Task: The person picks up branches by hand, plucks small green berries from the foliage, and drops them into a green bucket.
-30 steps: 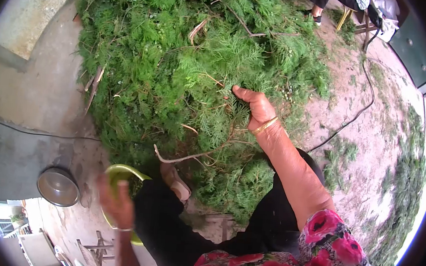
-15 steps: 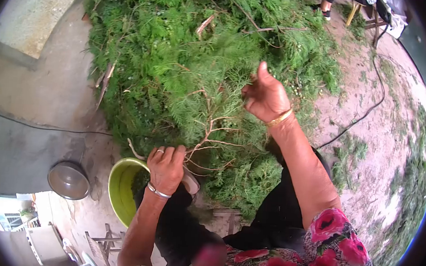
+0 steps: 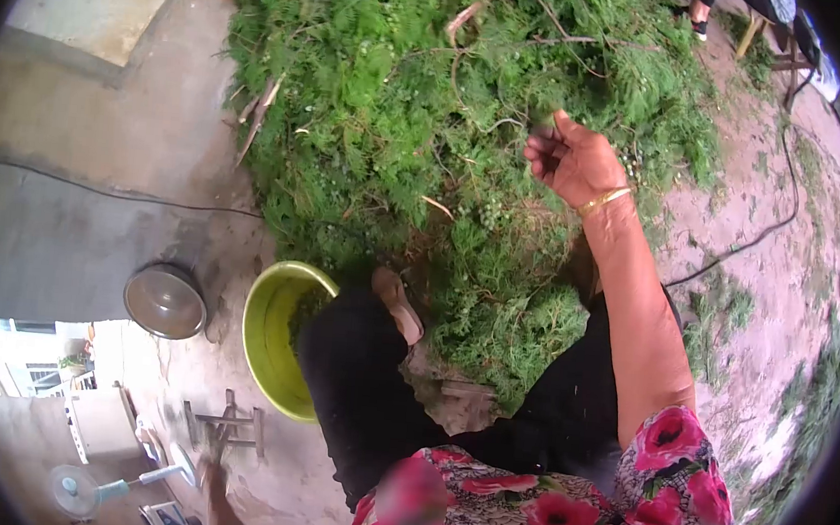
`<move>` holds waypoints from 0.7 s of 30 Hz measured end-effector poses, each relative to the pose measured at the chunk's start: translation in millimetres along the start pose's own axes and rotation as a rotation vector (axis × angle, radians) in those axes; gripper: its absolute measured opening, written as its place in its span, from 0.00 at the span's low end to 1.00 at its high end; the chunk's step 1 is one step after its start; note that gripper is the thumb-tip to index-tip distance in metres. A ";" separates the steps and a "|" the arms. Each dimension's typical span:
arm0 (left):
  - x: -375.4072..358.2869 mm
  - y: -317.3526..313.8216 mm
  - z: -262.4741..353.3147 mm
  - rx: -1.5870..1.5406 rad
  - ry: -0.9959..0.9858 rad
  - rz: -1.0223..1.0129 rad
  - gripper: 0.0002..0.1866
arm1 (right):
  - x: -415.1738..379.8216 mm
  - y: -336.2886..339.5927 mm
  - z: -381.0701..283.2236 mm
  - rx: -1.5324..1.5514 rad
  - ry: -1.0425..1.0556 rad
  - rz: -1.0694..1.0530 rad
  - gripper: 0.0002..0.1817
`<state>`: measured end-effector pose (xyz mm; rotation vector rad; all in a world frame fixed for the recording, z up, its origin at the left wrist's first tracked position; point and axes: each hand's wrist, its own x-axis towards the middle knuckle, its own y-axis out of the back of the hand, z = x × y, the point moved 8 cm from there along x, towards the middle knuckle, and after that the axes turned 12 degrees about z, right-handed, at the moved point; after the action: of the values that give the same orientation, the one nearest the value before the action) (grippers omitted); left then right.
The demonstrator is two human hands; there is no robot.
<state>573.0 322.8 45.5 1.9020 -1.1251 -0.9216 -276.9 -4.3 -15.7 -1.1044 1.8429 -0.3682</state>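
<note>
My right hand [image 3: 578,161] is above the heap of green conifer branches [image 3: 373,111], thumb out and fingers loosely bent and apart, with a gold bangle at the wrist. Nothing can be made out between its fingers. Down at the lower left, my left hand [image 3: 215,454] is blurred beside a small wooden stool [image 3: 230,423]; its fingers cannot be made out. A yellow-green bucket [image 3: 262,324] with dark green matter inside stands by my left leg.
A grey metal basin [image 3: 164,302] sits left of the bucket. A black cable [image 3: 129,195] crosses the floor toward the heap, and another cable [image 3: 784,207] lies at right. A fan [image 3: 76,490] is at lower left. Another person's foot [image 3: 699,28] shows at top right.
My left hand has moved from the bucket's rim down to the lower left. The bare-stemmed branch it held is out of sight. My right hand appears slightly farther right and its fingers have loosened.
</note>
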 end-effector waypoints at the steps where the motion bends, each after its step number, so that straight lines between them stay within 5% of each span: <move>1: 23.6 -24.7 -8.7 0.001 -0.021 -0.007 0.34 | -1.8 0.8 -2.2 -0.002 0.021 0.018 0.16; 4: 64.0 -36.0 -8.5 -0.005 -0.094 0.124 0.30 | 8.0 5.3 9.6 0.033 -0.004 0.046 0.06; 6: 143.3 -18.1 65.0 -0.052 -0.222 0.245 0.28 | 16.9 6.9 23.5 0.054 -0.066 0.087 0.06; 7: 189.8 -0.7 122.6 -0.092 -0.302 0.318 0.27 | 69.5 16.6 34.6 -0.410 0.465 -0.093 0.05; 8: 231.5 21.7 182.9 -0.136 -0.378 0.396 0.26 | 20.3 4.3 27.4 0.047 -0.022 0.142 0.06; 12: 267.0 183.9 381.7 -0.313 -0.541 0.699 0.22 | 4.7 10.5 14.2 0.031 -0.027 0.214 0.08; 16: 169.4 341.3 483.2 -0.495 -0.546 0.949 0.19 | -2.4 39.2 2.8 0.044 0.008 0.295 0.10; 17: 90.9 414.0 565.7 -1.252 -0.503 0.526 0.14 | -6.6 45.1 -2.7 0.033 -0.009 0.313 0.07; 18: -4.3 479.9 632.7 -1.313 -0.776 0.388 0.16 | -9.8 47.9 -3.2 0.022 -0.034 0.329 0.06; 19: -101.1 537.7 673.9 -1.379 -1.340 0.456 0.18 | 3.2 51.0 -9.5 -0.184 0.328 0.625 0.06; 20: -194.1 581.9 679.9 -1.041 -1.754 0.906 0.24 | 21.4 52.1 -4.4 -0.397 0.690 0.913 0.09; 21: -241.0 604.5 675.0 -1.161 -1.930 0.941 0.30 | 48.1 33.4 -19.7 -0.560 0.814 0.117 0.09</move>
<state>-320.3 177.0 290.4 -0.9037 -1.4324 -1.9920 -319.2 -28.7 -53.6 -1.3130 2.8394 -0.2494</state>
